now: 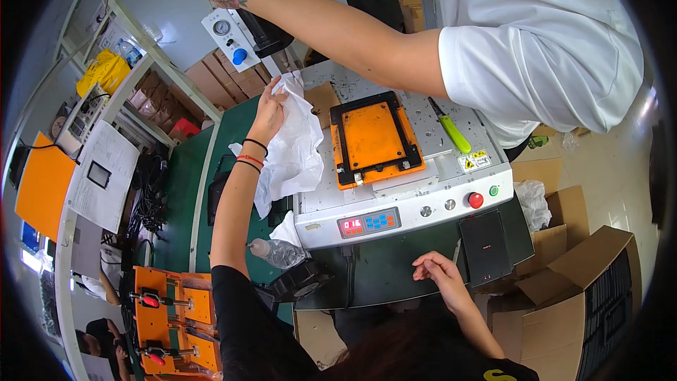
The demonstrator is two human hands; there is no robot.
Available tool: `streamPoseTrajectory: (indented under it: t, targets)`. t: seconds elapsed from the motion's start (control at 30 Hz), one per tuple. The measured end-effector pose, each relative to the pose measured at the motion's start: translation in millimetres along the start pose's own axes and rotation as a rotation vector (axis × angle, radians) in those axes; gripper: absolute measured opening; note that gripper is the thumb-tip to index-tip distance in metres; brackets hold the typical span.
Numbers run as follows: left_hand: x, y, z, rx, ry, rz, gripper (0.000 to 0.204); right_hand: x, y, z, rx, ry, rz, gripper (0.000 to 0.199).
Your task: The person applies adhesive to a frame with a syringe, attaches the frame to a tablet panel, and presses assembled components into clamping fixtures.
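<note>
My left hand (268, 114) is at the left side of the machine, its fingers closed on the upper edge of a crumpled white sheet (290, 148), which hangs down over the machine's edge. My right hand (440, 272) hovers over the green table in front of the machine, fingers loosely bent and apart, holding nothing. Close by lies a flat black rectangular piece (486, 248). On the machine's grey bed an orange fixture (374, 135) carries a black frame (343, 142). To its right rests a green-handled screwdriver-like tool (454, 133).
Another person's arm (345, 32) reaches across above the machine. The front panel has a red button (475, 200) and a lit display (351, 226). A clear bottle (281, 252) lies at the left corner. Orange clamp fixtures (159, 321) stand lower left; open cartons (539, 321) sit lower right.
</note>
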State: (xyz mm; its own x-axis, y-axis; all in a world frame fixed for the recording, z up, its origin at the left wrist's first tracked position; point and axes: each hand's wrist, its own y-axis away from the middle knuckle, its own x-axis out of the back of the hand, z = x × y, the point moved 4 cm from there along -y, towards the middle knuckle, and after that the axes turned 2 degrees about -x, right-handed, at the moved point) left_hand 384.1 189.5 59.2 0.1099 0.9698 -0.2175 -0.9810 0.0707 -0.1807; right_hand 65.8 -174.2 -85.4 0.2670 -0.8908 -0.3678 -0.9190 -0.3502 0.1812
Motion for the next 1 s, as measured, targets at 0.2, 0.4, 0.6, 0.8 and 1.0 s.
streamPoseTrajectory:
  t: [0.2,0.4,0.6,0.8,1.0]
  targets:
    - [5,0,1,-0.026,-0.042,0.070,0.063,3,-4,10,-0.039,0.038,-0.003,0.024]
    - [8,1,1,-0.042,-0.041,0.072,0.062,6,-6,20,-0.055,0.052,-0.018,0.024]
    - [-5,5,3,-0.027,-0.039,0.088,0.060,13,-14,33,-0.022,0.144,-0.028,0.024]
    - [-6,5,5,-0.020,-0.054,0.108,0.059,15,-20,35,0.009,0.149,-0.007,0.020]
    - [3,2,0,-0.019,-0.063,0.134,0.059,18,-23,37,0.019,0.119,0.005,0.020]
